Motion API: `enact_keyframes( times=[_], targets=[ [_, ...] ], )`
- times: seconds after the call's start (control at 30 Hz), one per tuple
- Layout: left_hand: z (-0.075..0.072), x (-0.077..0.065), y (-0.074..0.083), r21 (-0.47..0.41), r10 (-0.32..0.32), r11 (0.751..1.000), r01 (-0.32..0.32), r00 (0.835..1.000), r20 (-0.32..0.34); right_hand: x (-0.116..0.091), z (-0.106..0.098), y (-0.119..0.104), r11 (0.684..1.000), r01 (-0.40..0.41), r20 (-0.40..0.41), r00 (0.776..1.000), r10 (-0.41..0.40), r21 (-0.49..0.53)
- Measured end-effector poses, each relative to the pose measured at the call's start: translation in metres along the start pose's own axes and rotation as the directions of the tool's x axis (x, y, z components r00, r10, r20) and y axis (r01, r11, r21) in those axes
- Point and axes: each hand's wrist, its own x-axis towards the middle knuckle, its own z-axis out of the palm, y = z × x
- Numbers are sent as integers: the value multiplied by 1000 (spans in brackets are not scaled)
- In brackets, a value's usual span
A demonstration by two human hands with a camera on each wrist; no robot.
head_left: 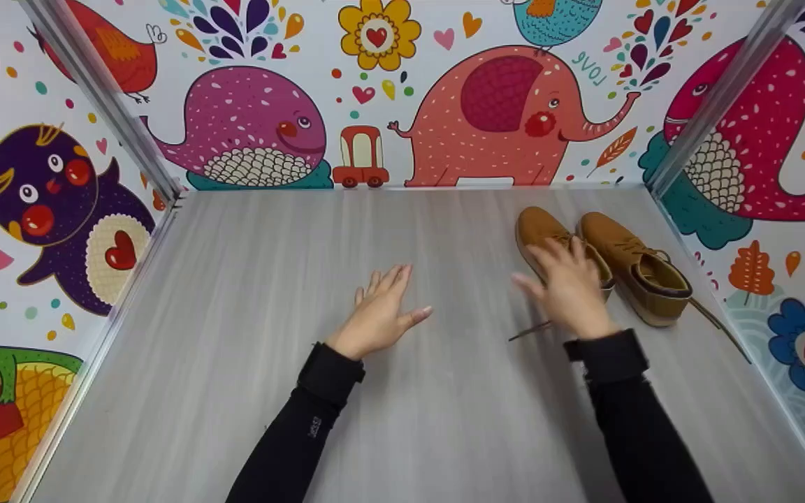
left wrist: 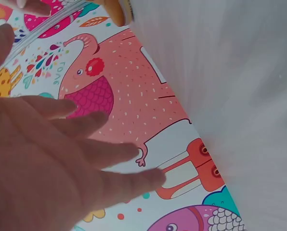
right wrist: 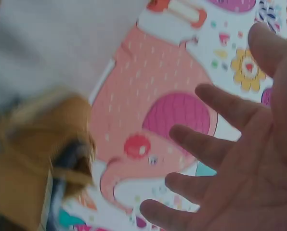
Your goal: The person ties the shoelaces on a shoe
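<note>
Two tan lace-up shoes stand side by side at the right back of the grey surface, toes toward the back wall. My right hand [head_left: 571,290] is over the left shoe [head_left: 539,227] and hides part of it; its fingers are spread and hold nothing. To its right is the other shoe [head_left: 636,269], whose loose lace [head_left: 720,328] trails toward the front right. A second lace end [head_left: 528,331] pokes out left of my right wrist. My left hand [head_left: 378,318] hovers near the middle with fingers extended, holding nothing. A blurred shoe [right wrist: 18,178] appears in the right wrist view.
The grey wood-grain surface [head_left: 235,300] is bounded by printed walls with cartoon animals, such as an elephant [head_left: 486,140] at the back. Metal corner posts [head_left: 105,98] rise where the walls meet. A metal strip [head_left: 88,370] runs along the left edge.
</note>
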Motion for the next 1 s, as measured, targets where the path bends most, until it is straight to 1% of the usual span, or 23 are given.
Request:
enact_keyframes(
  times=[0.07, 0.17, 0.23, 0.3, 0.4, 0.47, 0.57, 0.73, 0.87, 1.0],
  targets=[
    [-2, -4, -1, -35, 11, 999, -11, 1000, -6, 9, -14, 13, 1000, -19, -46, 999, 19, -4],
    [-3, -11, -2, -92, 31, 995, -32, 999, -18, 20, -32, 37, 996, -89, -70, 994, 89, 1],
    [-1, -16, -3, -140, 40, 989, -43, 999, -25, 27, -39, 53, 987, -163, -37, 986, 162, 1],
    [3, -20, -3, -185, 36, 982, -41, 999, -26, 33, -40, 69, 973, -231, 10, 973, 232, -15],
    [11, -25, -4, -236, 30, 971, -35, 999, -24, 37, -36, 89, 955, -292, 73, 953, 295, -50],
    [18, -27, -4, -261, 27, 965, -31, 999, -20, 38, -31, 100, 951, -301, 100, 947, 307, -71],
    [31, -28, -5, -285, 25, 958, -27, 1000, -10, 37, -23, 111, 949, -301, 117, 943, 310, -93],
    [47, -30, -6, -311, 16, 950, -10, 1000, 15, 40, -13, 119, 941, -322, 140, 932, 334, -104],
    [54, -30, -6, -317, 18, 948, -13, 1000, 14, 45, -12, 121, 936, -336, 152, 924, 350, -111],
    [57, -29, -6, -315, 20, 949, -19, 1000, -1, 49, -14, 123, 948, -295, 158, 937, 311, -117]
  ],
)
